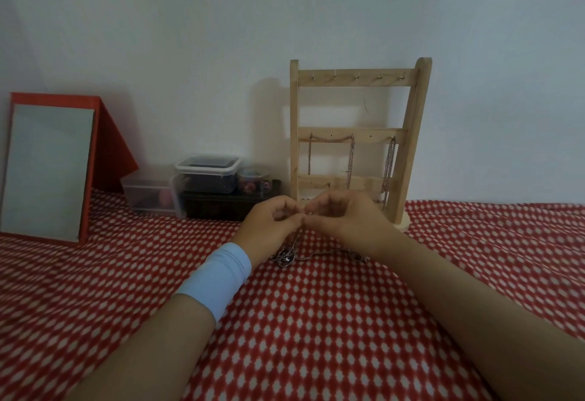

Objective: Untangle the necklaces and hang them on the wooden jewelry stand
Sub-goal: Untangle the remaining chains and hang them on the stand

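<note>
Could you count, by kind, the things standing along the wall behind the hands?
Red-framed mirror: 1
Clear containers: 3
Dark box: 1
Wooden jewelry stand: 1
Total: 6

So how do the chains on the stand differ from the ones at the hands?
The hung chains dangle from the wooden stand's middle rail; the tangled necklaces lie bunched on the red cloth. No hand touches the hung chains; a strand of the tangled necklaces rises to where the left hand and right hand pinch it. Both are thin metal chains.

Mirror (47, 172) left of stand (357, 134)
</note>
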The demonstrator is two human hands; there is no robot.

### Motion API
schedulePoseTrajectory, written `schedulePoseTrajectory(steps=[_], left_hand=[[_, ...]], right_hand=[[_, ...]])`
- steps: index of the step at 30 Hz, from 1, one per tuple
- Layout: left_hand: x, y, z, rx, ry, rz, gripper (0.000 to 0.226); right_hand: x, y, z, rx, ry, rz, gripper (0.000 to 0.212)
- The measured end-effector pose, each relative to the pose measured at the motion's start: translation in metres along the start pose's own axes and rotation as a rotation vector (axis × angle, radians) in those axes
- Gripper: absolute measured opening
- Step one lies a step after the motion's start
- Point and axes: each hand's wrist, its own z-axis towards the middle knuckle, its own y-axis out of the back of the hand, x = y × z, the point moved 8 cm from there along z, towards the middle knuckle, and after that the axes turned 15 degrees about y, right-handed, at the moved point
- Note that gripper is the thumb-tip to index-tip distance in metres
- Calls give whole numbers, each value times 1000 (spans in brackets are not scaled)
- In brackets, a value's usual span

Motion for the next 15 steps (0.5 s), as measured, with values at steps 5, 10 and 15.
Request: schedulePoseTrajectory(steps=[5, 10, 15], left_hand=[[1, 1, -2, -27, -17, 64, 17], [-1, 3, -3, -57, -30, 53, 22], [1, 8, -6, -92, 9, -11, 31]], right_hand=[[1, 4, 0, 0, -19, -35, 11], [7, 0, 0, 43, 24, -128, 10], [14, -9, -1, 108, 71, -270, 16]])
